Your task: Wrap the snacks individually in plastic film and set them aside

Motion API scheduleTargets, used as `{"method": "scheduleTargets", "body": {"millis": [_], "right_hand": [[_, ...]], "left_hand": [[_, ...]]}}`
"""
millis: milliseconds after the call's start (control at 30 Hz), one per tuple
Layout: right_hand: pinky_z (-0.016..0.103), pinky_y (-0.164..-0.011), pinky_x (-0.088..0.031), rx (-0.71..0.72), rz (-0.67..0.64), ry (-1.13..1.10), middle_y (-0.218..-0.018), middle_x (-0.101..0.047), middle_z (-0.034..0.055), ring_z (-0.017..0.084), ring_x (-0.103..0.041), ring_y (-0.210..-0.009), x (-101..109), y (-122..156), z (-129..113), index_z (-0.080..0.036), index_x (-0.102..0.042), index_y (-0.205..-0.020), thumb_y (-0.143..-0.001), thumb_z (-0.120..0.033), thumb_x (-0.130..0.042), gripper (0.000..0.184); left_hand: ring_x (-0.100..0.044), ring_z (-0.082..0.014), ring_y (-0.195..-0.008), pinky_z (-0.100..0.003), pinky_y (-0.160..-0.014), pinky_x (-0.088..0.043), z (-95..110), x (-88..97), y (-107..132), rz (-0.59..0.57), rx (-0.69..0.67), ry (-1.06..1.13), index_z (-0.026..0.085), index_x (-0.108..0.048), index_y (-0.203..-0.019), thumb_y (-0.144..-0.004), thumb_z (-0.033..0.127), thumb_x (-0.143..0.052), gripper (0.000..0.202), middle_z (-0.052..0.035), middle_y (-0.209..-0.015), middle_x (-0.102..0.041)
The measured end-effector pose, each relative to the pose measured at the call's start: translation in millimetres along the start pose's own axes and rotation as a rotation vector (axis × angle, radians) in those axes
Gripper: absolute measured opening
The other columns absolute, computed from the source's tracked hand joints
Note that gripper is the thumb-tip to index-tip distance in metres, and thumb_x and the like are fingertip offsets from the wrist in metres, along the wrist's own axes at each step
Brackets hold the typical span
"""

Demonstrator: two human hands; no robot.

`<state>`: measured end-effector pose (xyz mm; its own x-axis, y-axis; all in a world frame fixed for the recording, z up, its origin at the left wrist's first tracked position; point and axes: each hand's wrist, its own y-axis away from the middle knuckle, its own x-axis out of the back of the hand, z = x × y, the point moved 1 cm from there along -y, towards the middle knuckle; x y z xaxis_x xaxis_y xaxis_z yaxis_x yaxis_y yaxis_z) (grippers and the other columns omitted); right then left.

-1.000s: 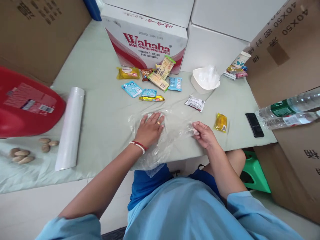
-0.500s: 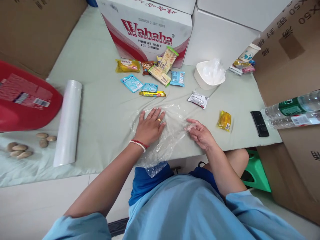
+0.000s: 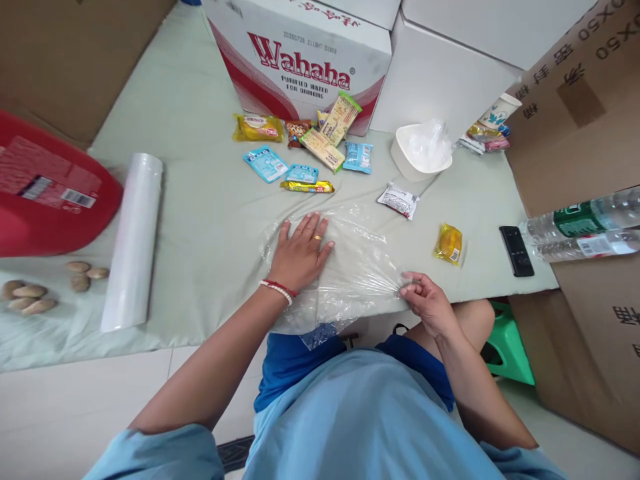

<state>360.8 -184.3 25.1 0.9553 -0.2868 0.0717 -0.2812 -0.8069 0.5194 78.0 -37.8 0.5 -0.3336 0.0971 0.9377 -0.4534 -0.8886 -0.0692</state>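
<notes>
A thin clear plastic bag [image 3: 355, 260] lies spread near the table's front edge, and part of it hangs over that edge. My left hand [image 3: 301, 250] rests flat on its left part, fingers stretched out. Between thumb and fingers, my right hand [image 3: 426, 298] pinches the bag's right side, and creases fan out from the pinch. Beyond the bag lie a yellow-wrapped snack bar [image 3: 307, 187] and a white snack packet [image 3: 399, 200]. To the upper right of my right hand sits a small yellow packet [image 3: 449, 243].
At left are a roll of plastic bags [image 3: 133, 243], several brown nut-like pieces [image 3: 30, 291] and a red container [image 3: 50, 193]. More snack packets, a white bowl [image 3: 400, 157] and a Wahaha box [image 3: 300, 67] stand behind. A black remote-like object [image 3: 517, 251] and plastic bottles [image 3: 580, 220] lie right.
My right hand has moved right and toward me, drawing the bag's right side out taut. My left hand stays flat in about the same place.
</notes>
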Motion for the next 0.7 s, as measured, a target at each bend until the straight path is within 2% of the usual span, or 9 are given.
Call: {"method": "scheduleTargets", "body": {"millis": [67, 167, 267, 333, 433, 500, 567, 633, 700], "right_hand": [[0.023, -0.047, -0.022, -0.002, -0.026, 0.047, -0.065, -0.056, -0.0072, 0.007, -0.032, -0.050, 6, 6, 8, -0.022, -0.068, -0.105, -0.065, -0.055, -0.095, 0.059], [0.026, -0.055, -0.037, 0.070, -0.051, 0.206, -0.065, -0.060, -0.0031, 0.012, -0.047, -0.057, 15, 7, 6, -0.020, -0.070, -0.096, -0.070, -0.064, -0.088, 0.053], [0.031, -0.064, -0.046, 0.258, 0.156, 0.443, -0.075, -0.069, 0.0021, 0.017, -0.057, -0.067, 17, 2, -17, -0.020, -0.073, -0.095, -0.085, -0.065, -0.074, 0.046], [0.035, -0.070, -0.051, 0.437, 0.247, 0.574, -0.085, -0.074, 0.0053, 0.021, -0.062, -0.073, 5, -6, -38, -0.022, -0.074, -0.099, -0.095, -0.060, -0.064, 0.039], [0.047, -0.093, -0.056, 0.716, 0.087, 0.729, -0.111, -0.078, 0.0112, 0.029, -0.069, -0.102, -35, -28, -63, -0.026, -0.076, -0.116, -0.103, -0.047, -0.055, 0.032], [0.054, -0.112, -0.048, 0.837, -0.053, 0.848, -0.139, -0.071, 0.0133, 0.033, -0.062, -0.130, -66, -48, -69, -0.026, -0.070, -0.136, -0.104, -0.041, -0.053, 0.039], [0.058, -0.126, -0.034, 0.863, -0.116, 0.986, -0.162, -0.054, 0.0130, 0.033, -0.045, -0.152, -91, -68, -67, -0.023, -0.059, -0.152, -0.104, -0.039, -0.052, 0.051], [0.060, -0.131, -0.023, 0.809, -0.107, 1.116, -0.172, -0.040, 0.0129, 0.033, -0.030, -0.161, -103, -85, -57, -0.020, -0.049, -0.160, -0.106, -0.040, -0.049, 0.058], [0.061, -0.132, -0.016, 0.750, -0.062, 1.209, -0.174, -0.036, 0.0137, 0.033, -0.024, -0.164, -102, -96, -45, -0.020, -0.045, -0.163, -0.108, -0.042, -0.045, 0.060]], "left_hand": [[-0.031, -0.0288, -0.162, -0.062, -0.133, -0.013, 0, -2.0, 1, 0.008, 0.002, -0.003, 0.015, -0.032, -0.167, -0.110, 0.048, -0.022, 0.067, -0.0145, -0.174, -0.032], [-0.029, -0.0290, -0.163, -0.062, -0.134, -0.011, -1, -4.4, 1, -0.012, -0.010, -0.025, 0.014, -0.033, -0.167, -0.110, 0.048, -0.024, 0.067, -0.0142, -0.174, -0.031], [-0.027, -0.0286, -0.163, -0.063, -0.134, -0.011, -4, -4.1, -5, -0.064, -0.027, -0.041, 0.015, -0.033, -0.167, -0.110, 0.049, -0.025, 0.067, -0.0132, -0.175, -0.028], [-0.025, -0.0281, -0.164, -0.063, -0.134, -0.010, -6, -2.0, -15, -0.110, -0.066, -0.043, 0.016, -0.034, -0.167, -0.109, 0.049, -0.027, 0.067, -0.0121, -0.176, -0.028], [-0.025, -0.0272, -0.164, -0.063, -0.134, -0.010, -7, 4.2, -31, -0.158, -0.135, -0.038, 0.019, -0.033, -0.167, -0.109, 0.047, -0.027, 0.065, -0.0106, -0.176, -0.029], [-0.026, -0.0265, -0.164, -0.062, -0.134, -0.010, -8, 10.2, -37, -0.151, -0.169, -0.034, 0.019, -0.033, -0.167, -0.109, 0.045, -0.028, 0.063, -0.0105, -0.175, -0.030], [-0.025, -0.0260, -0.164, -0.061, -0.134, -0.010, -10, 16.4, -34, -0.097, -0.181, -0.037, 0.020, -0.035, -0.167, -0.110, 0.043, -0.027, 0.062, -0.0104, -0.175, -0.032], [-0.026, -0.0267, -0.164, -0.061, -0.134, -0.009, -15, 20.8, -26, -0.033, -0.148, -0.054, 0.021, -0.036, -0.166, -0.110, 0.042, -0.027, 0.061, -0.0108, -0.174, -0.035], [-0.029, -0.0289, -0.163, -0.065, -0.133, -0.009, -25, 21.8, -15, -0.008, -0.056, -0.077, 0.022, -0.036, -0.166, -0.110, 0.043, -0.027, 0.061, -0.0124, -0.173, -0.036]]}}
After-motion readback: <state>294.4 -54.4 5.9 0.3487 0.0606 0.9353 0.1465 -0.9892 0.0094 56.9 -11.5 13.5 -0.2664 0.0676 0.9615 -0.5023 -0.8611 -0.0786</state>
